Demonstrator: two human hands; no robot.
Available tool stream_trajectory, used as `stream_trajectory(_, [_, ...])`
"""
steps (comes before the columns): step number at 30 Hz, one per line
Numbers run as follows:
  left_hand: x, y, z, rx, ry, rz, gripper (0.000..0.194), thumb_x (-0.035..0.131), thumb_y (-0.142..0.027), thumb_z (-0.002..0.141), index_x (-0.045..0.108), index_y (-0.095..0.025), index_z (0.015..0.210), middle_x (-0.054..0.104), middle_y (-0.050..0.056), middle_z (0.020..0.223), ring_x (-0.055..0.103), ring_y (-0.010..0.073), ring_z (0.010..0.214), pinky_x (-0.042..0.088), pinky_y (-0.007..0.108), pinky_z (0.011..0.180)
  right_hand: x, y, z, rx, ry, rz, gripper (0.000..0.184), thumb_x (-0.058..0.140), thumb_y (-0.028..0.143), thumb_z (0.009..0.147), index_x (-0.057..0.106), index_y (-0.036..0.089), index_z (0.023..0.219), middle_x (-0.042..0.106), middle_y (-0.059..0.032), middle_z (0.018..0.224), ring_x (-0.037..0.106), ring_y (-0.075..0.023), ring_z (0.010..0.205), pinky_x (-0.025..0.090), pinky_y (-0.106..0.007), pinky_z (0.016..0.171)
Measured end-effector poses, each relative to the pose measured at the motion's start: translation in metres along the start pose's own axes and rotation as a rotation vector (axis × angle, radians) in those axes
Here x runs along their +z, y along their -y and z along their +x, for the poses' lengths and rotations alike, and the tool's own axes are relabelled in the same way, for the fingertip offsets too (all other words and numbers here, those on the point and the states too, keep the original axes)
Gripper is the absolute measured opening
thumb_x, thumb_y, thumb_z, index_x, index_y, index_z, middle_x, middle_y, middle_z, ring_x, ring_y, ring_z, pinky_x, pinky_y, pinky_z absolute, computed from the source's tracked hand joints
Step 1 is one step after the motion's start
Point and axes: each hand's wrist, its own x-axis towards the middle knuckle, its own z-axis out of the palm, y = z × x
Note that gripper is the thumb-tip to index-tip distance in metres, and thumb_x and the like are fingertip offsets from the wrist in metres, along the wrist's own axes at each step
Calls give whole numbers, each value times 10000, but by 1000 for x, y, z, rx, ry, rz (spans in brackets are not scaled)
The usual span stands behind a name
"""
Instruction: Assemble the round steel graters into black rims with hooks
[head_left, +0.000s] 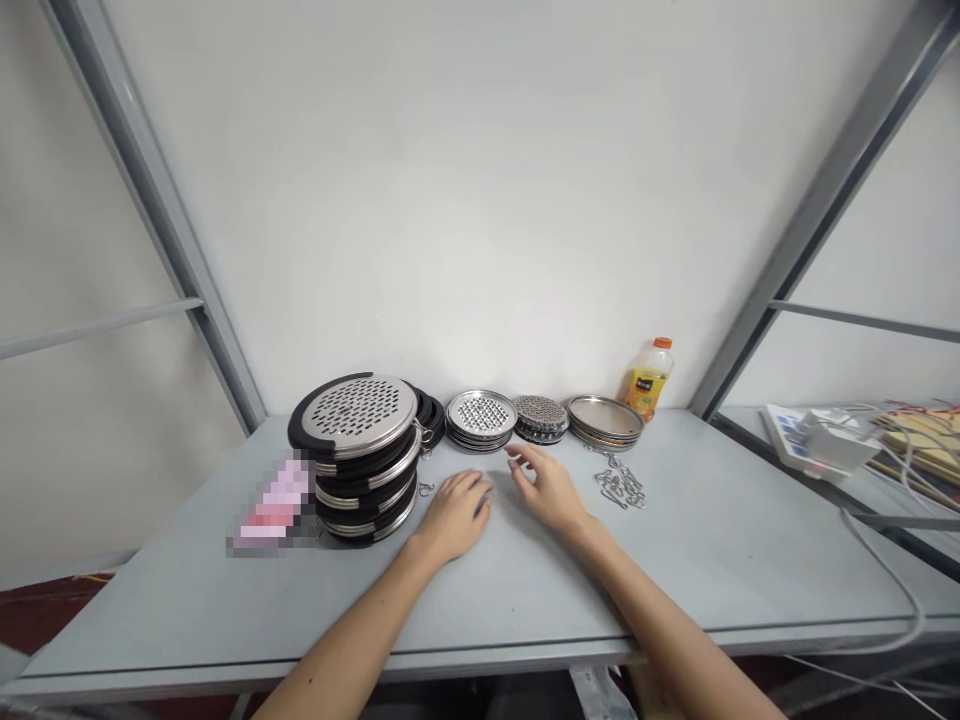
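Observation:
My left hand [456,512] rests palm down on the grey table, fingers loosely bent, thumb apart, with no object visible in it. To its right, my right hand [551,487] has its thumb and fingers apart and nothing between them. Left of my hands rises a tall stack of round, perforated metal discs with black rims [365,412]. Beyond my hands stand a stack of silver discs with raised holes [482,415] and a lower stack of darker perforated discs [541,415]. Right of these are plain shallow metal discs [604,418]. A small pile of metal hooks [621,484] lies nearer me.
A juice bottle with an orange cap [649,382] stands against the wall. At right are a white power strip with plugs [825,440] and loose cables [889,580]. Grey metal posts [817,215] frame the table. A pink item [274,510] at left is blurred out.

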Motion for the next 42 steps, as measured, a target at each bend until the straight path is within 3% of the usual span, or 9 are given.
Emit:
stream_trajectory(7, [4,-1,1,-3,-21,25,286,513,-154,863,606,-181,1132,589,108,1228,526,259,1175,427,431,1011,9,-21,32,-69,-239,-46,255,451,222,887,617,199,1078,665,-91,1037,600,-233,985,477,-365,869])
stream_trajectory(11, [4,0,1,-9,-21,30,282,520,-167,863,604,-184,1132,583,109,1233,526,263,1173,434,441,1004,-12,-58,34,-32,-330,-201,260,468,225,864,630,183,1063,664,-99,1041,576,-247,1004,445,-384,922])
stream_trajectory(17, [6,-4,0,-6,-27,78,272,504,-167,871,602,-177,1125,587,114,1225,527,262,1174,437,434,1011,-47,-119,24,336,-361,-584,419,492,259,815,592,72,1177,629,-201,1138,534,-338,1075,407,-459,931])
stream_trajectory(22, [7,-7,0,27,-24,137,257,488,-160,872,607,-173,1099,595,125,1221,531,270,1179,433,442,1023,-48,-131,20,465,-276,-595,362,478,225,814,651,124,1116,701,-149,1031,605,-306,993,401,-443,931])
stream_trajectory(27, [6,-4,1,19,1,138,272,494,-195,884,595,-177,1135,578,128,1264,516,274,1208,422,460,1036,-52,-140,22,476,-357,-440,344,503,193,765,680,158,1058,735,-104,955,641,-274,939,440,-408,890])
stream_trajectory(31, [1,1,0,46,36,93,294,510,-223,890,581,-188,1173,566,115,1288,506,264,1223,417,453,1042,-56,-149,22,478,-463,-287,298,569,273,730,704,166,973,738,-94,848,659,-262,841,481,-397,822])
stream_trajectory(35, [-7,5,0,70,81,53,321,531,-255,886,579,-186,1196,549,119,1315,496,265,1236,419,436,1042,-60,-140,22,395,-577,-152,289,615,359,726,708,153,905,726,-94,838,656,-252,812,489,-415,832])
stream_trajectory(39, [-13,6,-1,75,94,8,326,535,-265,887,584,-190,1200,542,120,1328,492,262,1244,417,428,1043,-72,-129,28,316,-898,134,295,667,379,732,692,159,928,704,-84,917,644,-235,878,481,-419,878])
stream_trajectory(42, [-12,6,-2,76,83,-5,316,543,-256,880,592,-190,1185,543,122,1326,491,268,1244,413,442,1044,-92,-135,32,311,-1111,580,327,718,355,691,651,172,954,676,-69,946,634,-219,902,487,-409,885])
